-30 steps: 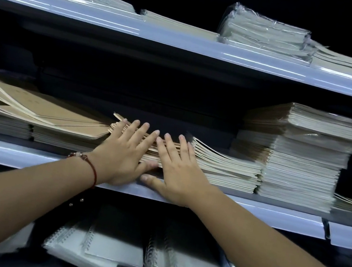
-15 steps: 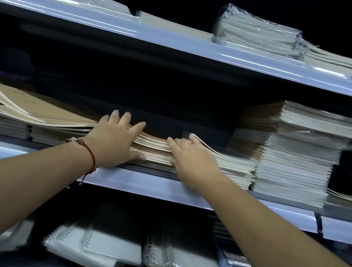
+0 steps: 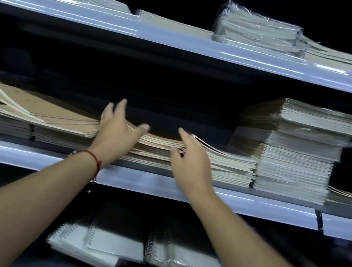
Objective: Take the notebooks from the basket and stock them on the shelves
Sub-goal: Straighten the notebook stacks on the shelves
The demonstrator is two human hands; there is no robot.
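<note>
Both hands are raised to the middle shelf (image 3: 161,185). The left hand (image 3: 115,133), a red cord bracelet (image 3: 95,159) on its wrist, is spread wide in front of the low stack of kraft-covered notebooks (image 3: 158,146) at the shelf's centre, thumb out to the right; contact with the stack cannot be confirmed. The right hand (image 3: 191,159) is seen with fingers loosely extended at the same stack, nothing gripped; motion blur obscures whether the fingertips touch the covers. A looser pile of kraft notebooks (image 3: 40,111) is noted just left of the stack, and a tall wrapped stack (image 3: 291,151) just right. Spiral notebooks (image 3: 139,242) are seen on the shelf below. No basket is in view.
</note>
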